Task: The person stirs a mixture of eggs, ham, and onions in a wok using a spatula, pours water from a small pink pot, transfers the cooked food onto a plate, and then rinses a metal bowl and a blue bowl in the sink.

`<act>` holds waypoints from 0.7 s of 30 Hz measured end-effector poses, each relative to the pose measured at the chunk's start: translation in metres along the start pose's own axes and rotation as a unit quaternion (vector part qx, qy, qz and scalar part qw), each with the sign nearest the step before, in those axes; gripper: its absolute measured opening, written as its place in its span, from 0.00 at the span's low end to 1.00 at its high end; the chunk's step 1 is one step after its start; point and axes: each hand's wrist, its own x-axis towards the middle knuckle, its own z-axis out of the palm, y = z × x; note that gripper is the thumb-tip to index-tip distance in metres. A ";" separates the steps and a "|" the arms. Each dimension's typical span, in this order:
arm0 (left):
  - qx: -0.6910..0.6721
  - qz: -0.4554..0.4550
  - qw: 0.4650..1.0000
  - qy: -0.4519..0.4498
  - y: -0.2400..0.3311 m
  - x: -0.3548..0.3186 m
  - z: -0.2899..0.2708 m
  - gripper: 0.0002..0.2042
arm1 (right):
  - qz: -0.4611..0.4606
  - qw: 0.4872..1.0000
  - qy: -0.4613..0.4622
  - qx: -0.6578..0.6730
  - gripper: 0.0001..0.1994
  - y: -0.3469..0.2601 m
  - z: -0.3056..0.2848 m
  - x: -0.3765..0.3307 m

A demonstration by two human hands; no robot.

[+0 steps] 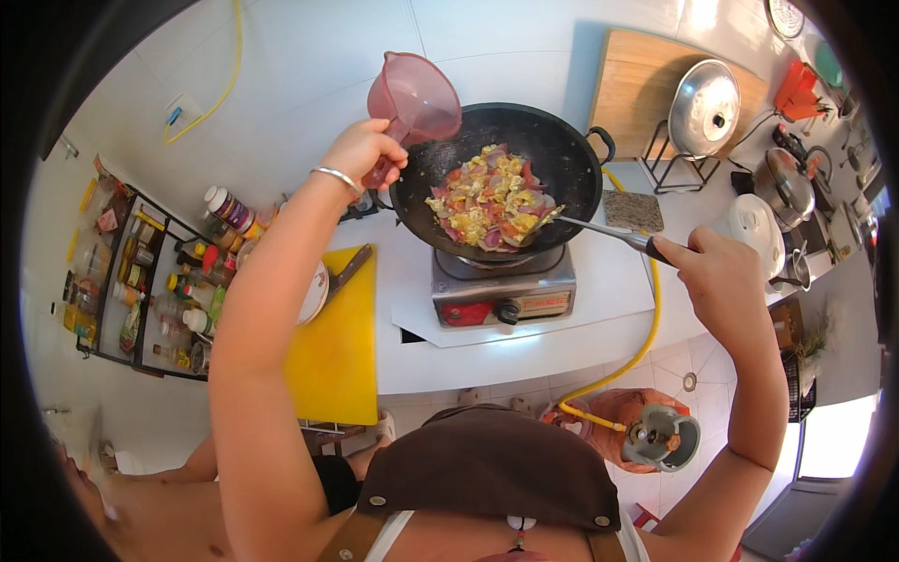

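White tiles backed the table (487, 361), where a black wok (501, 178) of egg and vegetables (489, 204) sat on a single burner (504, 290). Left hand (361, 150) was clenched on a pink measuring jug (414, 98) above the wok's rim; right hand (721, 276) was clenched on a spatula (599, 229) in the food. A slow pour along the wok's edge, stirring steadily, would likely suit best.

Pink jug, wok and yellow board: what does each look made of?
The pink jug in the left hand looks like translucent plastic: light shows through its wall. The wok looks like dark metal, matte black inside. The yellow board seems plastic, uniformly bright and smooth.
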 end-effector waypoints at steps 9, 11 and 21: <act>0.008 -0.051 0.999 -0.012 -0.011 -0.075 -0.031 0.22 | 0.015 1.000 -0.013 -0.001 0.20 0.005 -0.001 0.007; -0.001 -0.052 0.998 -0.021 -0.016 -0.087 -0.032 0.24 | 0.019 1.000 -0.009 -0.001 0.21 0.008 -0.002 0.010; -0.054 -0.050 0.995 -0.070 -0.030 -0.118 -0.015 0.22 | 0.019 1.000 0.011 0.019 0.21 0.025 -0.006 0.028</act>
